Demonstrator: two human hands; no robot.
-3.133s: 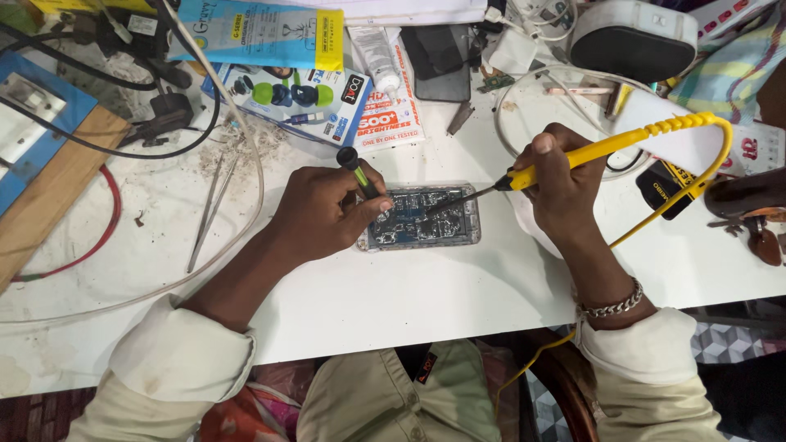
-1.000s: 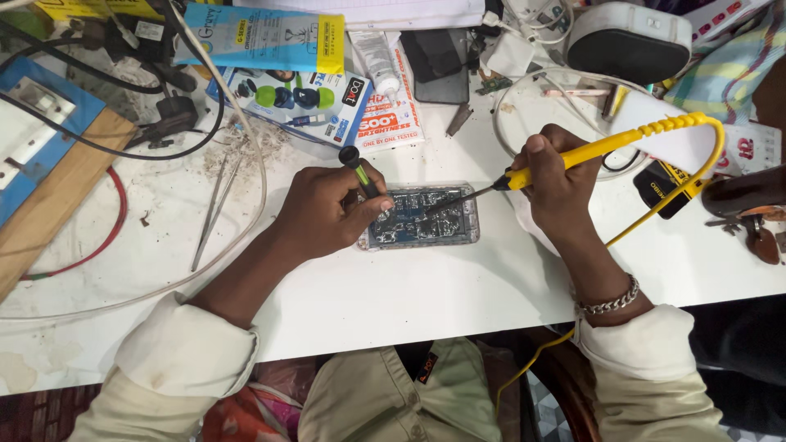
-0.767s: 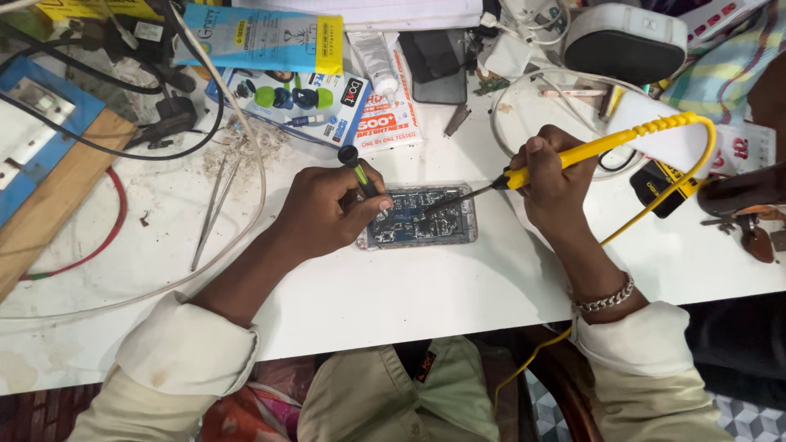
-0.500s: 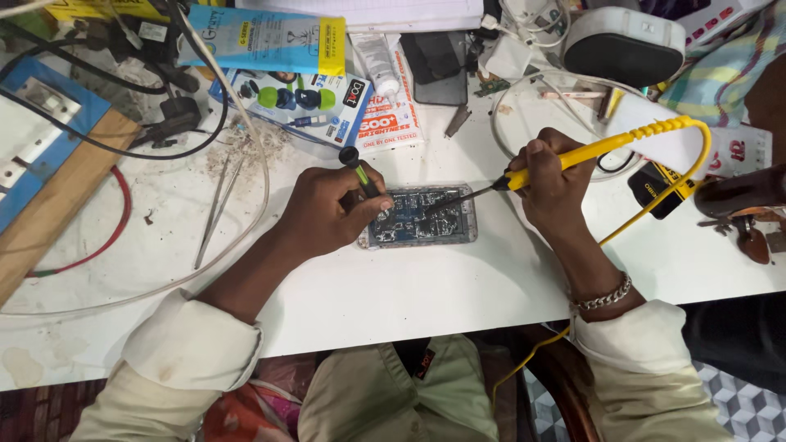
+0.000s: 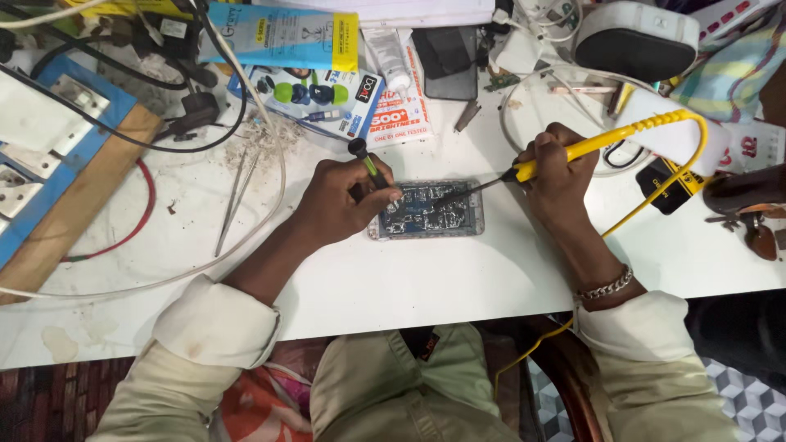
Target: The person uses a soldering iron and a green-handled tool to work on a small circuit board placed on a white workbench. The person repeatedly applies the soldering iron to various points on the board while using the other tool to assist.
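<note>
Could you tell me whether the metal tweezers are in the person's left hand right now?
No, the tweezers lie on the table, while the left hand holds a green-handled tool.

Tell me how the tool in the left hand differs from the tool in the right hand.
The green-handled tool is short, cordless and held steeply upright by the left hand. The yellow soldering iron is long, trails a yellow cord and lies at a low slant in the right hand. Both tips point at the opened phone on the white table.

Matt white table (image 5: 458,278) — metal tweezers (image 5: 232,200).
</note>
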